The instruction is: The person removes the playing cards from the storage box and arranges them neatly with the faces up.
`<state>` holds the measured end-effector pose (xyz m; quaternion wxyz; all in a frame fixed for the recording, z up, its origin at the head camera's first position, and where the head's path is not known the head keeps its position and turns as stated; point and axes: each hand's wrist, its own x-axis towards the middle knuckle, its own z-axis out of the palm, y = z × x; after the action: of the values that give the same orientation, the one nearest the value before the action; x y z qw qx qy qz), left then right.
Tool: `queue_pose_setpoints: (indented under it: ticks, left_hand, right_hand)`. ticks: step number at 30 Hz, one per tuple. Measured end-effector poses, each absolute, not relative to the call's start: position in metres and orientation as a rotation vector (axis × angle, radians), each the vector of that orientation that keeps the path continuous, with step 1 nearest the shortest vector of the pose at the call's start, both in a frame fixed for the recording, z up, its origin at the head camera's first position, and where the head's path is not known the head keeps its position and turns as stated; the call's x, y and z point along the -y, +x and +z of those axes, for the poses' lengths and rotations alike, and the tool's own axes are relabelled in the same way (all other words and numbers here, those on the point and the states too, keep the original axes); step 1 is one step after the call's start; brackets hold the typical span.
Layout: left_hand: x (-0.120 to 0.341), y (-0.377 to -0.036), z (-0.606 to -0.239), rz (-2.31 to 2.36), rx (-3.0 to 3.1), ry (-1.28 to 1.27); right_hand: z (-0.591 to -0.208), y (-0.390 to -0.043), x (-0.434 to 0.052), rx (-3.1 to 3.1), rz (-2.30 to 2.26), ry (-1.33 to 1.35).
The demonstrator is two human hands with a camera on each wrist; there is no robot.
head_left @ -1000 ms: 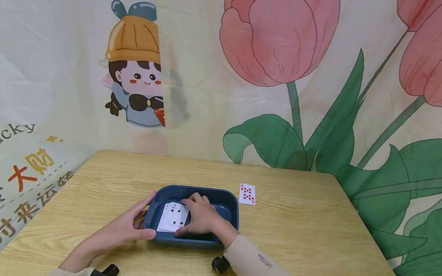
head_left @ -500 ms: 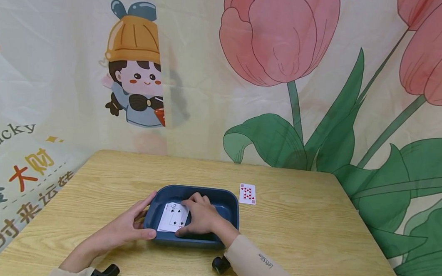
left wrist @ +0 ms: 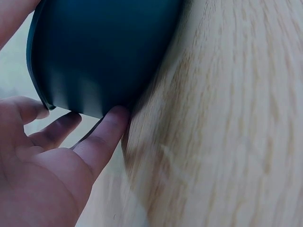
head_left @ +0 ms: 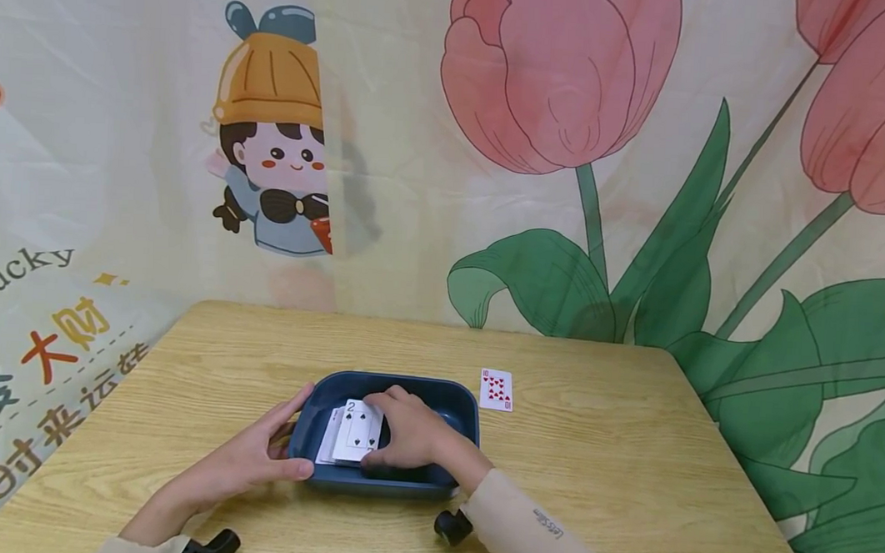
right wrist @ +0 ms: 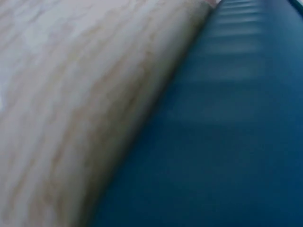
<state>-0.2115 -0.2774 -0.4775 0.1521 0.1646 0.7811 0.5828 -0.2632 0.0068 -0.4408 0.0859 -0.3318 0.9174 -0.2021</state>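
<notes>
At nine o'clock, your left grip (head_left: 262,447) holds the dark-blue oblong plastic tray (head_left: 386,488); your right grip (head_left: 415,434) pinches a white spade-printed card (head_left: 357,432) that slackness could drop.

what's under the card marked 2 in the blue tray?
At least one other white card; only its left strip shows beside the card marked 2. The rest is covered; total count can't be told.
</notes>
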Motion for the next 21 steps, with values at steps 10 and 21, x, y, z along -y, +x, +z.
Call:
queue_pose_setpoints:
  ticks: [10, 21]
  left_hand:
    - [0.277, -0.212, -0.478, 1.696, -2.209, 0.445]
    - [0.276, -0.212, -0.478, 1.711, -2.211, 0.45]
  right_hand:
    - [-0.403, -0.263, -0.033, -2.739, -0.61, -1.074]
    - [-0.358, -0.278, -0.105, -2.706, -0.773, -1.091]
